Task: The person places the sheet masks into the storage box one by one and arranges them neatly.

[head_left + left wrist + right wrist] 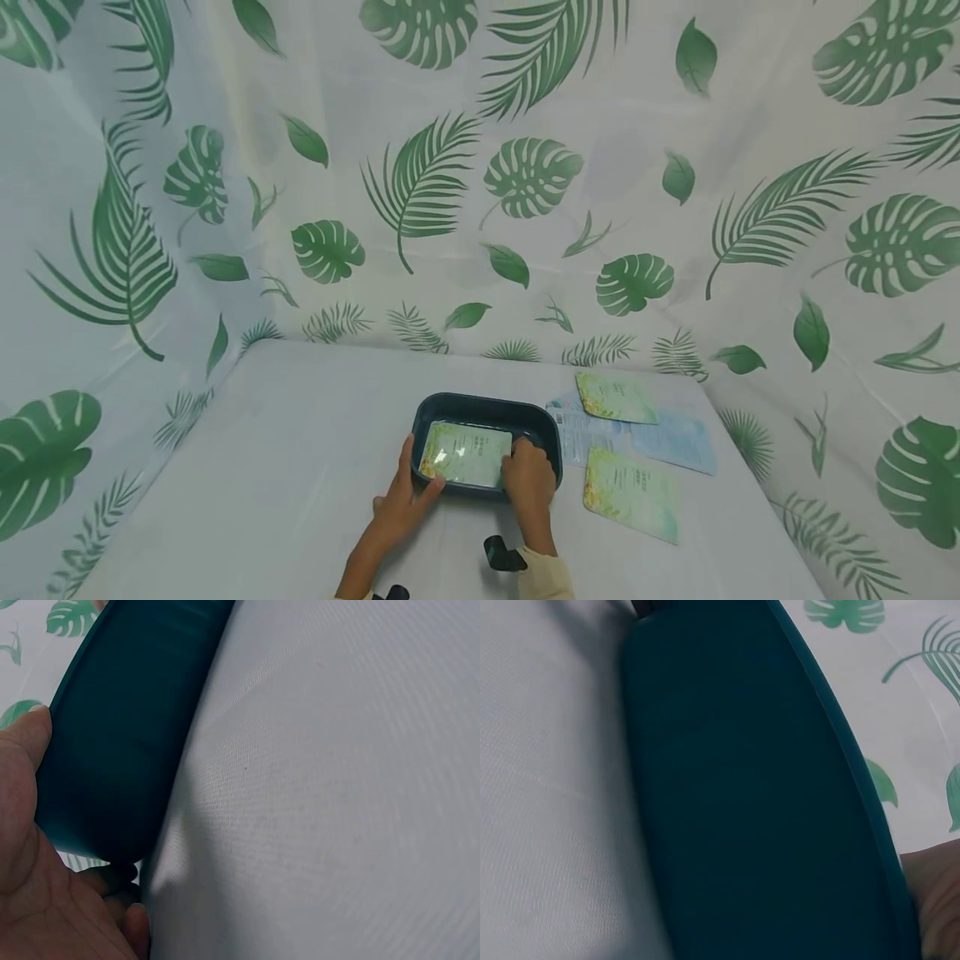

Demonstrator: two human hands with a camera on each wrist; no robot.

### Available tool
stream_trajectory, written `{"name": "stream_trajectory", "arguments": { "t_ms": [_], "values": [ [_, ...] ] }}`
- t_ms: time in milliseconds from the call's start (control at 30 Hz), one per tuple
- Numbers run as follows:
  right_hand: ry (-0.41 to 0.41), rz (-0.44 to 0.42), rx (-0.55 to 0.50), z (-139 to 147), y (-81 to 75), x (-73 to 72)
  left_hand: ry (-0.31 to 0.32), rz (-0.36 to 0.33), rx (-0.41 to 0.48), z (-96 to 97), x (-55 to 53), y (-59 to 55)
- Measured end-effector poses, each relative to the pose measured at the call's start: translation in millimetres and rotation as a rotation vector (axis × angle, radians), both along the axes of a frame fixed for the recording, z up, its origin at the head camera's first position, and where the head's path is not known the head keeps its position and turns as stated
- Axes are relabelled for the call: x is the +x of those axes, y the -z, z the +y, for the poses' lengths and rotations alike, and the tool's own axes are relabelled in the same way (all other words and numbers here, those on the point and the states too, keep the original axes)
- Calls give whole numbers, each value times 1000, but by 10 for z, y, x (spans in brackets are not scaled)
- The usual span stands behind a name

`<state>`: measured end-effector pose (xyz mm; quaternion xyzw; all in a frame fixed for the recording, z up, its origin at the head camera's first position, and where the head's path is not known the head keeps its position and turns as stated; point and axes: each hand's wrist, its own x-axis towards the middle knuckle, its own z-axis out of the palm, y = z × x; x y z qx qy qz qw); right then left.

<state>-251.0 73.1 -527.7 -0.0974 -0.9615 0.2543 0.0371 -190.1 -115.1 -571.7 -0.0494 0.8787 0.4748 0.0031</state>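
Note:
A dark teal rectangular tray (480, 403) sits on the white table, and a flat pale green packet (463, 454) with a leafy print lies in it. My left hand (397, 504) holds the tray's near left corner, thumb at the near rim and fingers along the left side. In the left wrist view the left hand (45, 855) grips that corner. My right hand (531, 482) reaches over the near rim into the tray, its fingers curled at the packet's right edge; the fingertips are hidden. Only a sliver of the right hand (939, 904) shows in the right wrist view, beside the rim.
Right of the tray lie two similar green packets, one far (618, 398) and one near (632, 496). Pale blue printed packets (675, 442) lie flat between them, partly under the far one. Leaf-patterned white cloth (450, 250) hangs behind the table and at its sides.

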Motion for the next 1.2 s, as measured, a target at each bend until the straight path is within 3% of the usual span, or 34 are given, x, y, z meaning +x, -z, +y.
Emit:
{"name": "stream_trajectory", "arguments": {
  "t_ms": [267, 533, 833, 1033, 1200],
  "values": [
    [19, 13, 9, 0, 32, 16, -11, -41, -4, 24, 11, -40],
    [56, 31, 12, -18, 14, 34, -21, -32, -8, 28, 1, -14],
    [90, -60, 38, -31, 4, 94, -52, -62, -20, 41, 59, 34],
    [109, 15, 63, 7, -7, 53, -66, -35, -17, 84, 17, 60],
    [103, 6, 54, -14, 9, 60, -73, -67, -18, 59, 4, 66]
  ]
}}
